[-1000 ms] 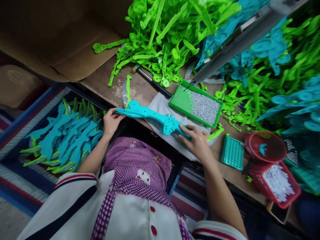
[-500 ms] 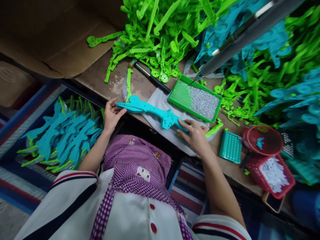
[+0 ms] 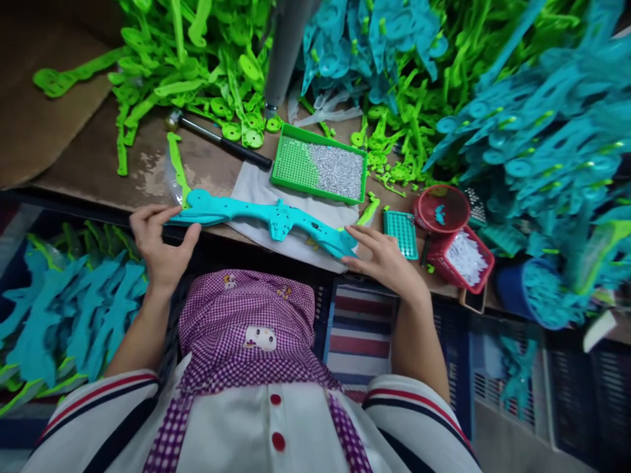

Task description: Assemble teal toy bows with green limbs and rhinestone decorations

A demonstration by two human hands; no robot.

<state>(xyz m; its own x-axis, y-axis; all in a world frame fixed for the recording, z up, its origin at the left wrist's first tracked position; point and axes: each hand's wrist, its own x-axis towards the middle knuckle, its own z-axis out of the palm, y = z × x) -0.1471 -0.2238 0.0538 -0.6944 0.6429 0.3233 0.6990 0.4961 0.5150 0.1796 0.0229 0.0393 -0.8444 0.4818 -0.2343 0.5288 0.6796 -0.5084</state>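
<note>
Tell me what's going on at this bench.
A person has both hands at a long blue part lying across a pale cloth at the bench's front: the left hand at one end, the right hand at the other. Just beyond sits a green tray of small silvery pieces. Heaps of green parts and blue parts lie behind.

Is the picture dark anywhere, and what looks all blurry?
Head view: the cardboard at upper left fades into deep shadow; head view: the long turquoise piece in the middle is bright and fairly clear; head view: the blue bin at right looks softer.
</note>
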